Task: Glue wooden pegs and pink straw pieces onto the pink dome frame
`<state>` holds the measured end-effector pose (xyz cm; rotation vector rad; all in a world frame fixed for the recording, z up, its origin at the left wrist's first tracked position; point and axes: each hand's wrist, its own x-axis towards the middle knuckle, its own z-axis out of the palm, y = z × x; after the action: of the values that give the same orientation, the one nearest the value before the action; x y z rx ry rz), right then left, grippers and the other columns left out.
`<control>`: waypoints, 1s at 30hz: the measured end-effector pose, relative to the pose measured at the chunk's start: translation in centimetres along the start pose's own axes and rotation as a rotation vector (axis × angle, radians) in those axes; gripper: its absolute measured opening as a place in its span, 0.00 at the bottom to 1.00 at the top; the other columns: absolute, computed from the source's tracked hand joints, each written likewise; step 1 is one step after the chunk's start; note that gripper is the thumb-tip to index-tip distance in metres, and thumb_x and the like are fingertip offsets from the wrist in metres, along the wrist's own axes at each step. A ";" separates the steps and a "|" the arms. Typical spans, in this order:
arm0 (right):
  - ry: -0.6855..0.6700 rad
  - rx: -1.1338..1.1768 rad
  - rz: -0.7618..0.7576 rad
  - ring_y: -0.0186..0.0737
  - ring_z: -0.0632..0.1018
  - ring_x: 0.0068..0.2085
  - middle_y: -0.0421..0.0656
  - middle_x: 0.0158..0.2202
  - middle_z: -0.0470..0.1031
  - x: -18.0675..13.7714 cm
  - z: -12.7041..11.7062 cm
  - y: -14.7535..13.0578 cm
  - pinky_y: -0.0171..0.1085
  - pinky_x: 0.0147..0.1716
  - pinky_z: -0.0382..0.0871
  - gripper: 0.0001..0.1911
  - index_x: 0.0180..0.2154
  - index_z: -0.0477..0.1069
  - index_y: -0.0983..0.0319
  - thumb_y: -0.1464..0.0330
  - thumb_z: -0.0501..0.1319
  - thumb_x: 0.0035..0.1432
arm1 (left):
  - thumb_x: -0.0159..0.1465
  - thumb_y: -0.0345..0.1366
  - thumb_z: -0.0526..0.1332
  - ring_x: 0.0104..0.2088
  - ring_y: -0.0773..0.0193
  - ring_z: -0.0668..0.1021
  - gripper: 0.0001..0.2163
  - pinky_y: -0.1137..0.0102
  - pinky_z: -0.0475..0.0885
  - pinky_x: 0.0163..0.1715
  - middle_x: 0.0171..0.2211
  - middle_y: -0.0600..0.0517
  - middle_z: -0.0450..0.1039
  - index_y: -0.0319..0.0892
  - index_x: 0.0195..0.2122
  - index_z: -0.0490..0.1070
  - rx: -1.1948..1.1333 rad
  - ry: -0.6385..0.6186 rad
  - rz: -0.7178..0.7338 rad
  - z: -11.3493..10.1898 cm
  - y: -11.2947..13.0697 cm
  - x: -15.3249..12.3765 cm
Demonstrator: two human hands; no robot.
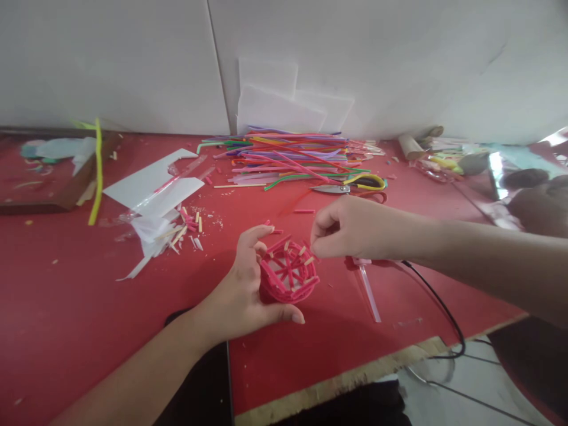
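My left hand [242,290] is wrapped round a small round basket woven of pink straw strips [289,275], holding it just above the red table [89,307]. My right hand [350,228] reaches in from the right, its fingertips pinched on one of the short strip ends at the basket's upper right rim. A clear pink straw [369,287] lies on the table under my right wrist.
A heap of coloured straws [293,157] lies at the back, with yellow-handled scissors [350,186] beside it. White paper sheets [153,186] and cut scraps [186,228] lie at left. A black cable [439,307] runs to the front edge. Clutter sits at the far right.
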<state>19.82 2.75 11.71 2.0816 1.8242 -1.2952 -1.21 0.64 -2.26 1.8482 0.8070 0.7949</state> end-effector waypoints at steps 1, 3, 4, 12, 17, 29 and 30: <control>-0.001 0.003 -0.005 0.30 0.63 0.15 0.33 0.14 0.59 0.1 0.0 0.1 0.29 0.10 0.52 0.07 0.25 0.72 0.59 0.64 0.66 0.49 | 0.48 0.54 0.76 0.59 0.42 0.68 0.51 0.44 0.71 0.57 0.63 0.44 0.48 0.59 0.66 0.43 0.006 0.000 0.010 0.0 -0.1 0.0; -0.003 0.003 -0.020 0.30 0.64 0.15 0.34 0.15 0.60 0.3 0.0 0.2 0.29 0.10 0.53 0.07 0.25 0.72 0.59 0.64 0.66 0.49 | 0.49 0.54 0.76 0.59 0.42 0.67 0.51 0.43 0.71 0.57 0.63 0.44 0.47 0.61 0.66 0.41 0.015 0.000 0.021 0.0 -0.1 0.0; -0.002 0.001 -0.029 0.30 0.64 0.16 0.34 0.15 0.61 0.3 0.1 0.3 0.29 0.10 0.53 0.06 0.25 0.72 0.59 0.64 0.66 0.48 | 0.49 0.54 0.76 0.59 0.43 0.67 0.51 0.43 0.71 0.57 0.63 0.44 0.47 0.62 0.66 0.41 0.015 -0.002 0.022 0.0 -0.2 0.0; 0.005 -0.023 -0.075 0.30 0.64 0.15 0.34 0.15 0.62 -0.1 -0.1 0.2 0.28 0.09 0.54 0.04 0.27 0.73 0.60 0.66 0.65 0.49 | 0.49 0.54 0.76 0.62 0.38 0.65 0.50 0.42 0.69 0.59 0.64 0.42 0.44 0.57 0.65 0.44 0.052 -0.003 0.009 0.0 0.0 0.1; -0.025 -0.032 -0.074 0.29 0.63 0.14 0.34 0.14 0.62 0.2 -0.2 0.6 0.29 0.09 0.54 0.05 0.28 0.74 0.59 0.64 0.65 0.49 | 0.50 0.53 0.76 0.61 0.41 0.66 0.50 0.44 0.70 0.58 0.62 0.43 0.48 0.59 0.65 0.41 0.038 -0.012 0.009 0.0 0.0 0.1; -0.026 -0.032 -0.085 0.30 0.64 0.15 0.35 0.17 0.66 0.4 -0.2 0.9 0.30 0.10 0.54 0.06 0.29 0.74 0.59 0.63 0.65 0.51 | 0.50 0.52 0.76 0.61 0.39 0.65 0.52 0.43 0.71 0.57 0.62 0.43 0.49 0.60 0.66 0.40 0.015 -0.004 -0.015 0.0 -0.1 0.0; -0.024 -0.025 -0.080 0.30 0.63 0.14 0.35 0.17 0.65 0.2 -0.5 1.0 0.30 0.10 0.53 0.07 0.29 0.75 0.59 0.62 0.65 0.52 | 0.49 0.53 0.76 0.61 0.40 0.65 0.52 0.43 0.71 0.57 0.62 0.43 0.49 0.60 0.66 0.40 0.019 -0.008 -0.006 0.0 -0.1 0.0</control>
<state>20.91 2.95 11.45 1.9905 1.9220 -1.3032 -1.21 0.69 -2.38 1.8638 0.8173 0.7779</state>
